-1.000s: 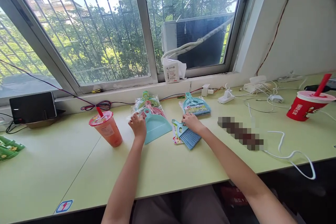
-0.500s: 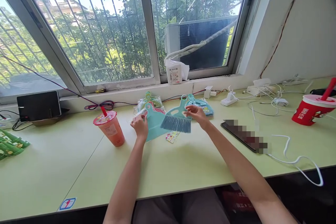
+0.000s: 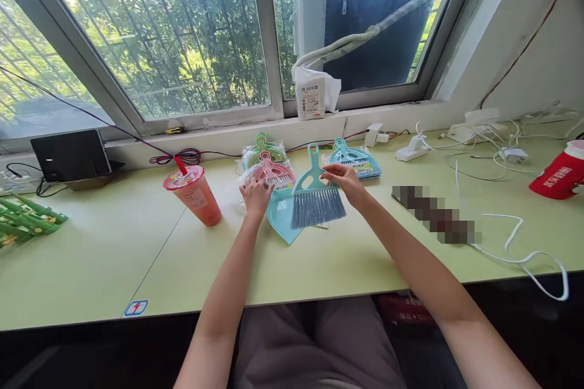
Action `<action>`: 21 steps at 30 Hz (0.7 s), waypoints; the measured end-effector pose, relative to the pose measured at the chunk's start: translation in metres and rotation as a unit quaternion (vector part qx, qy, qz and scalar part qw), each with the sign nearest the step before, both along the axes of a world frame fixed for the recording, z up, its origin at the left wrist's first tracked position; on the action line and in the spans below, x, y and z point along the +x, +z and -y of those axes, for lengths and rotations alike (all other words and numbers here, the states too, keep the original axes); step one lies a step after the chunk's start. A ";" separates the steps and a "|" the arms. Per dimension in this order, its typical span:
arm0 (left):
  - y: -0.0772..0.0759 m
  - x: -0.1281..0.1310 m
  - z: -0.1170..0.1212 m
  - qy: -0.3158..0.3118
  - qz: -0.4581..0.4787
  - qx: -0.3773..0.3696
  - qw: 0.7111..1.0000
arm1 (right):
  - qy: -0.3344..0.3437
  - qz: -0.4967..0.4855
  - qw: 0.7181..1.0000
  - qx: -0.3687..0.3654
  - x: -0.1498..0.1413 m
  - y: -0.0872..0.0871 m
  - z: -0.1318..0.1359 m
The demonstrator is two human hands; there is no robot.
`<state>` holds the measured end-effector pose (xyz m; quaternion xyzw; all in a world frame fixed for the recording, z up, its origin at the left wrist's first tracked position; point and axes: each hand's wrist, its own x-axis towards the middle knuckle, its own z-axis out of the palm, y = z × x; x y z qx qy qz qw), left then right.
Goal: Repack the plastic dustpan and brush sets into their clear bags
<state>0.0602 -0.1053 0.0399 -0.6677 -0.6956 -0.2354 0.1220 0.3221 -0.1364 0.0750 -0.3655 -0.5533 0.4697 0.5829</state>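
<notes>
My right hand [image 3: 347,183] pinches the light blue hand brush [image 3: 316,181] by the side of its body, below the handle. Its handle points up and its grey bristles hang down. The brush overlaps the matching light blue dustpan [image 3: 283,222], which is tilted low at the table. Beside the dustpan's left edge is my left hand [image 3: 257,196], fingers apart and bent over the near side of a plastic-wrapped pink brush and dustpan set [image 3: 279,173]. A printed card under the dustpan is mostly hidden.
A wrapped green set [image 3: 261,144] and a blue set [image 3: 353,161] lie near the sill. An orange drink cup [image 3: 196,194] stands left, a red cup [image 3: 557,175] far right. A blurred phone [image 3: 435,214] and white cable [image 3: 515,264] lie right. A tablet [image 3: 70,160] leans back left.
The dustpan has come down and turned, away from my left hand's grip. My left hand has moved right toward the pink set. The brush is more upright; the view has tilted down.
</notes>
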 end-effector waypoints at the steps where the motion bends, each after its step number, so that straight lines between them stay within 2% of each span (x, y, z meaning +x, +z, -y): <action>1: 0.004 -0.001 0.001 0.011 -0.005 0.009 1.000 | -0.001 0.004 1.000 -0.002 0.000 -0.001 -0.001; 3: 0.014 -0.005 0.002 0.032 -0.010 -0.017 0.999 | -0.003 0.009 1.000 -0.003 -0.001 -0.003 -0.002; 5: 0.020 -0.010 0.002 0.014 0.013 -0.139 0.990 | -0.002 0.015 1.000 -0.006 -0.001 -0.005 -0.004; 7: 0.021 -0.016 0.001 -0.055 0.053 -0.301 0.951 | 0.005 0.021 1.000 -0.010 -0.001 -0.008 -0.004; 9: 0.018 -0.018 -0.001 -0.125 0.073 -0.390 0.909 | 0.016 0.027 0.999 -0.013 -0.002 -0.010 -0.005; 10: 0.015 -0.018 -0.002 -0.148 0.071 -0.394 0.904 | 0.021 0.032 0.999 -0.015 -0.003 -0.012 -0.005; 11: 0.013 -0.017 -0.003 -0.160 0.069 -0.369 0.913 | 0.024 0.038 0.999 -0.016 -0.004 -0.013 -0.005; 13: 0.009 -0.011 -0.006 -0.171 0.089 -0.274 0.942 | 0.021 0.052 0.998 -0.013 -0.007 -0.017 -0.006; 15: 0.008 -0.002 -0.008 -0.190 0.172 -0.170 0.952 | 0.000 0.068 0.998 0.000 -0.010 -0.020 -0.007; 17: 0.008 0.009 -0.009 -0.246 0.290 -0.107 0.919 | -0.045 0.090 0.995 0.020 -0.013 -0.024 -0.007; 19: 0.008 0.021 -0.008 -0.325 0.381 -0.097 0.860 | -0.108 0.123 0.986 0.036 -0.016 -0.027 -0.007; 21: 0.008 0.031 -0.004 -0.384 0.415 -0.103 0.819 | -0.176 0.158 0.970 0.053 -0.017 -0.027 -0.004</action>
